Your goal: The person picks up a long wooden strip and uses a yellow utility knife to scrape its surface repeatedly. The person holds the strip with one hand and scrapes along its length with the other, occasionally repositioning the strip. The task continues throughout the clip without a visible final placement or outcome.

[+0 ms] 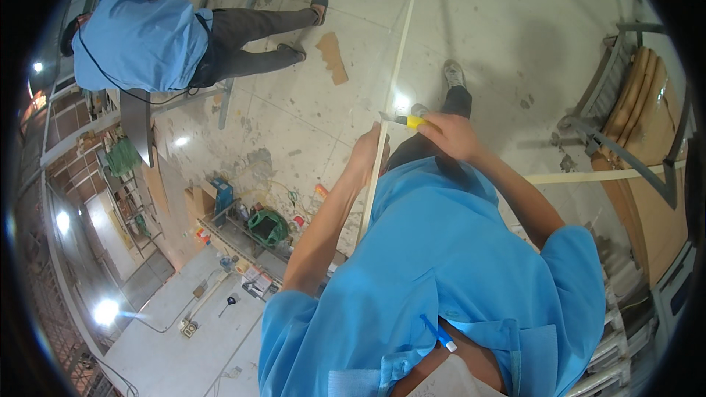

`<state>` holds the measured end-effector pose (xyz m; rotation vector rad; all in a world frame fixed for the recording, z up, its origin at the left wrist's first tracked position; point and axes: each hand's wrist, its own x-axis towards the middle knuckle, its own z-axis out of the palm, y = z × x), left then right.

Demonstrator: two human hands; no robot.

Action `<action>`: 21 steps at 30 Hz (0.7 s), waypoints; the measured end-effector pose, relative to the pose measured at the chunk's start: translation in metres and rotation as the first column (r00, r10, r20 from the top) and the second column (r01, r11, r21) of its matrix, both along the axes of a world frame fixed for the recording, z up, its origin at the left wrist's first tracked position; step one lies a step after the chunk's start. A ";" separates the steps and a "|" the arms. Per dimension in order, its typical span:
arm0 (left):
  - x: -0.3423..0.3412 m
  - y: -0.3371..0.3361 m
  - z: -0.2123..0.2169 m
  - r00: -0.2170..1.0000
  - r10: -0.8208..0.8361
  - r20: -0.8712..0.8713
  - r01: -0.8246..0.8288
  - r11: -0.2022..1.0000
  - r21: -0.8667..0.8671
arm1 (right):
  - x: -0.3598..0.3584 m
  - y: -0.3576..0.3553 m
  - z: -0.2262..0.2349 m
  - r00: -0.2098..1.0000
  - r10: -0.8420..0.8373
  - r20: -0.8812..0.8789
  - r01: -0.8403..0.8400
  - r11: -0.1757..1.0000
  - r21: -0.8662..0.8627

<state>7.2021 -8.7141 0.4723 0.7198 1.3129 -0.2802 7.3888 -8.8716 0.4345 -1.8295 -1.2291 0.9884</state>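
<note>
A long, thin, pale strip runs from the top of the head view down past my body. My left hand is closed round it at waist height, with the fingers partly hidden behind it. A yellow utility knife is gripped in my right hand, just right of the strip. Its blade points left and lies at the strip, just above my left hand; whether the edge touches it I cannot tell.
At the upper left a person in a blue shirt bends over a metal frame. Torn cardboard lies on the floor. A workbench and a green container are lower left. Bent cardboard sheets stand in a rack on the right, near another pale strip.
</note>
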 end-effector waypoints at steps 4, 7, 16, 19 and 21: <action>-0.005 -0.006 0.012 1.000 -0.008 0.022 0.008 1.000 -0.023 | 0.015 0.009 -0.010 0.999 -0.005 0.046 0.005 1.000 0.013; -0.012 -0.012 0.021 0.999 -0.019 0.036 0.019 1.000 -0.004 | 0.027 0.015 -0.020 0.998 -0.049 0.041 0.050 0.998 -0.025; -0.048 -0.042 0.035 0.988 -0.147 -0.039 0.150 0.985 0.087 | 0.080 0.031 -0.092 0.986 -0.136 0.097 0.151 0.975 -0.165; -0.063 -0.049 0.040 0.989 -0.145 -0.036 0.147 0.988 0.056 | 0.095 0.033 -0.114 0.978 -0.176 0.112 0.195 0.964 -0.181; -0.075 -0.051 0.046 0.992 -0.093 -0.085 0.088 0.995 -0.057 | 0.105 0.034 -0.128 0.980 -0.173 0.101 0.192 0.957 -0.218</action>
